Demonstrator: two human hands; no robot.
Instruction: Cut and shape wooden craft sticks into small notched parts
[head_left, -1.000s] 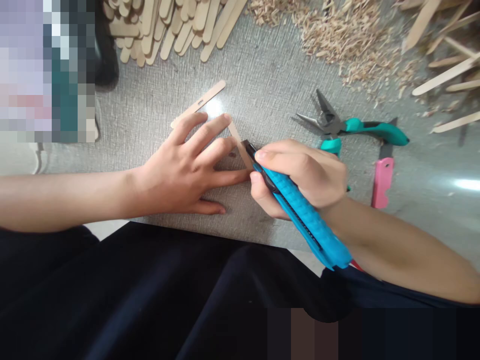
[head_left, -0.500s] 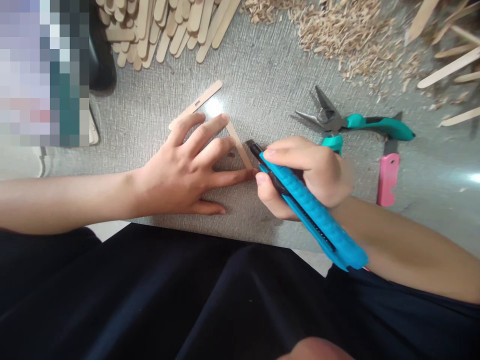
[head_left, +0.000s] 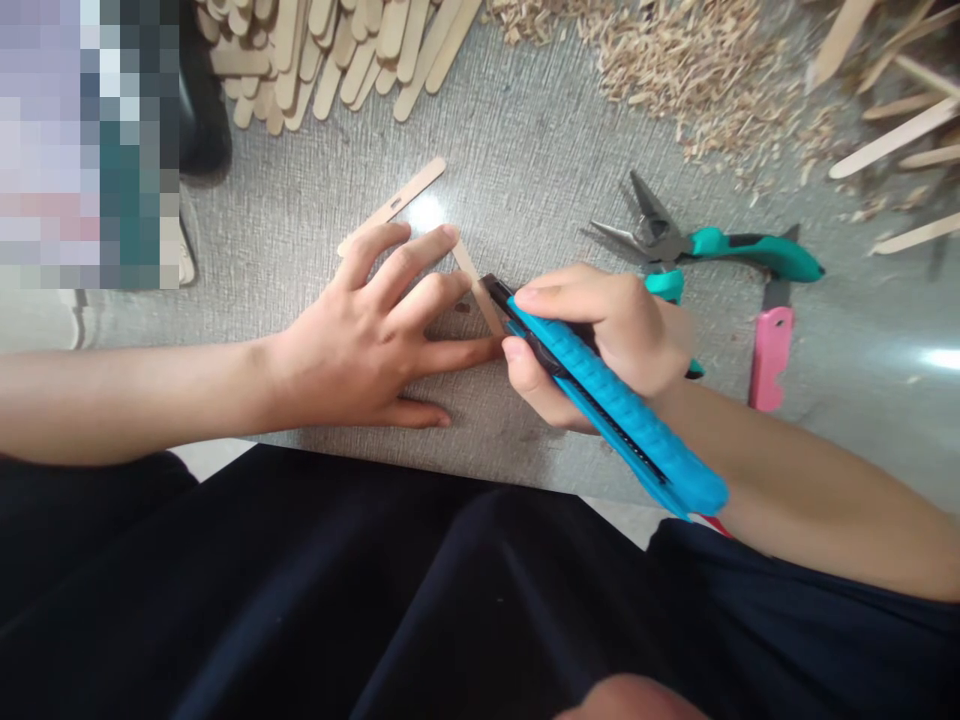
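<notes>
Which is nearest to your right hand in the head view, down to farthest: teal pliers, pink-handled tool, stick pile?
From the right hand gripping the knife:
1. Teal pliers, just behind it.
2. Pink-handled tool, farther right.
3. Stick pile, top left.

- Grey textured counter (head_left: 525, 150).
- Far edge: heap of wooden sticks (head_left: 330, 50), spread of shavings (head_left: 675, 70).
- Nearer: slotted stick (head_left: 409, 192), thin stick (head_left: 469, 272), teal pliers (head_left: 720, 245), pink tool (head_left: 772, 355), lying flat.

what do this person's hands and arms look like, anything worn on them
Both are bare: the left hand and right hand have no gloves, rings or watch, and the nails look short. Both forearms are uncovered, with no sleeve in view. The only clothing showing is dark fabric over the lap.
</notes>
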